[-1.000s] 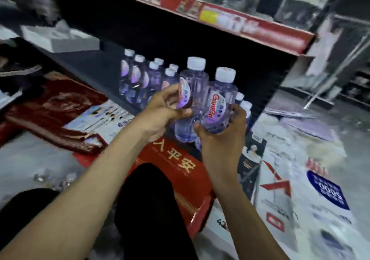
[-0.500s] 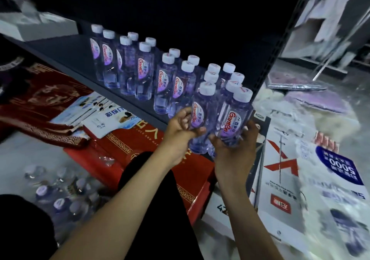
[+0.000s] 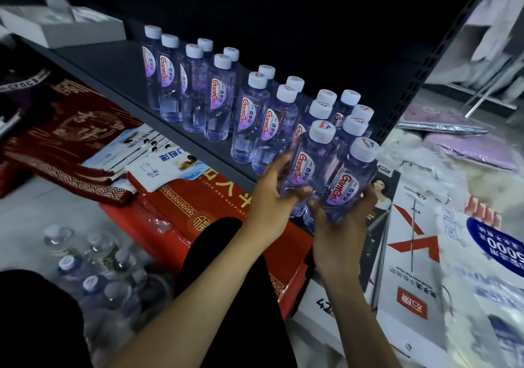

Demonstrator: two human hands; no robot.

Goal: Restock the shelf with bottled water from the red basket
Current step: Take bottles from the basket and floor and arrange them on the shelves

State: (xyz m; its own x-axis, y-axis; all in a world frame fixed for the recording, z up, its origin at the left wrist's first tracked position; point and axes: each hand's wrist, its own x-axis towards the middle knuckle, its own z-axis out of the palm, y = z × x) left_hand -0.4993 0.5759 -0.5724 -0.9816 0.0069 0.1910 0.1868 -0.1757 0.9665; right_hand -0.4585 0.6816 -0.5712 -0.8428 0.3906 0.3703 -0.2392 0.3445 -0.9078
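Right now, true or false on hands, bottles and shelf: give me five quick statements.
1. Each hand holds a clear plastic water bottle: left hand, right hand. True.
2. The held bottles have red caps. False: the left bottle and right bottle have white caps.
3. The dark grey shelf holds no bottles. False: rows of them stand on it.
4. A white box sits at the shelf's left end. True.
5. Both hands are empty. False.

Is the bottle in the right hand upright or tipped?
Tipped: the bottle in the right hand leans right, cap outward.
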